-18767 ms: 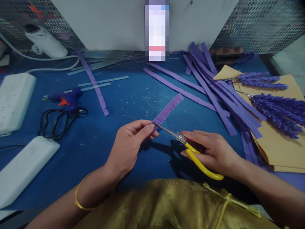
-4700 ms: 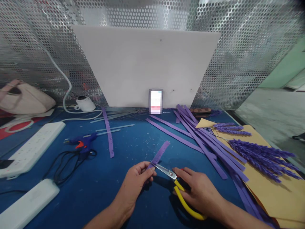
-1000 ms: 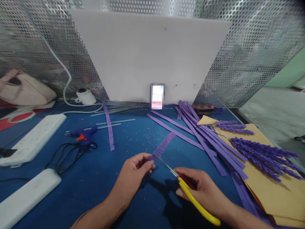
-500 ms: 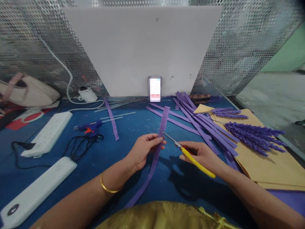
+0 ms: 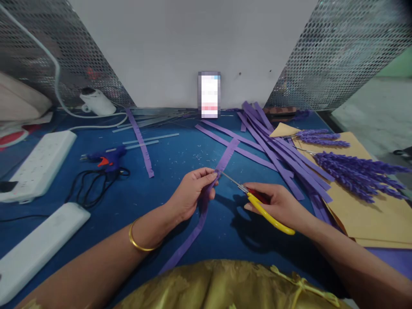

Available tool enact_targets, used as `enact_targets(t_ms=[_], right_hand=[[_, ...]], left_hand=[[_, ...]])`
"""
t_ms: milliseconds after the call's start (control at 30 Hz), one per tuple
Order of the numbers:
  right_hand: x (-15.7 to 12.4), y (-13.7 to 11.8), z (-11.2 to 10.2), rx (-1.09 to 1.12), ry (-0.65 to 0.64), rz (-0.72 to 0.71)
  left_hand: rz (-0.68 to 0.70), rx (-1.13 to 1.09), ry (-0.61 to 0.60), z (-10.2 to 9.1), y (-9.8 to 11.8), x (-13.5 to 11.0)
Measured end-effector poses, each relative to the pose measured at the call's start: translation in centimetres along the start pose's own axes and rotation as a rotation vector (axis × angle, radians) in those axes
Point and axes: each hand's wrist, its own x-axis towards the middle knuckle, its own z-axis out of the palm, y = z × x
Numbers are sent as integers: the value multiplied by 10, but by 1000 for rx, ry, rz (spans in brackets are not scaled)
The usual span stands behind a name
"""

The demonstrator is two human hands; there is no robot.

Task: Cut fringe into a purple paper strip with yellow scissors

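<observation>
Pinched between thumb and fingers of my left hand [image 5: 195, 193] is a long purple strip [image 5: 228, 154]. Its upper end points away from me and shows fine cuts along the edge; the lower part curves down towards my lap. My right hand [image 5: 278, 204] is closed around yellow-handled scissors [image 5: 270, 218]. Their thin blades reach left, with the tips at the strip's edge right beside my left fingertips. Whether the blades are parted there is too small to tell.
Purple strips [image 5: 289, 165] lie heaped on the right, near finished lavender sprigs [image 5: 357, 171] on brown paper [image 5: 386, 219]. Leftward are a glue gun [image 5: 107, 159], its black cord and white power strips [image 5: 45, 163]. A phone [image 5: 209, 95] leans against the white board [image 5: 167, 51].
The view has tipped down and closer. The strip's upper end now leans further right, and the scissor tips have stayed beside my left fingertips. Both hands keep their hold.
</observation>
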Motion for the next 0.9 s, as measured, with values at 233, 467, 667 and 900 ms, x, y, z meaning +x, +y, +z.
enact_targets(t_ms=[233,467,667,900], right_hand=[[1,8,0,-35,15,1],[-1,6,-1,-24,19,-2],[-3,5,-1,-194,56,-33],[-3,0,-2,-343,59,-98]], left_hand=[[12,18,40,-3,-1,6],[41,38,87,-4,-4,9],[109,7,176,-2,-6,9],[121,19,180,-1,-8,8]])
